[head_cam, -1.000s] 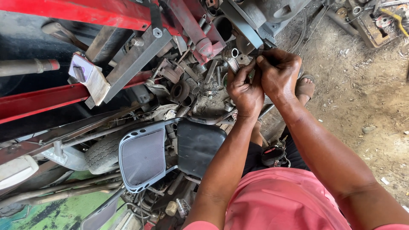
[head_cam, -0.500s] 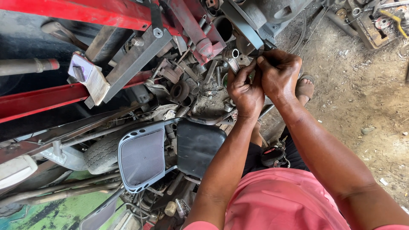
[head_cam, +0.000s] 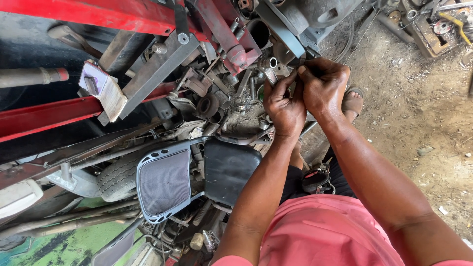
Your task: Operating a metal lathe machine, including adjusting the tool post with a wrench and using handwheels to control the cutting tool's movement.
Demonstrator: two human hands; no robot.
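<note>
**Two hands stay on one small metal piece**

Almost nothing has changed since a second ago. The left hand [head_cam: 285, 109] and the right hand [head_cam: 322, 84] are still pressed together, fingers curled tight around a small metal piece [head_cam: 271, 76], just above the scrap pile [head_cam: 217, 106]. The piece is still far up, near the short silver pipe [head_cam: 270, 62]. The hands have hardly moved, so the work on it goes on. The grey chair back [head_cam: 164, 182] lies near and left.
</note>
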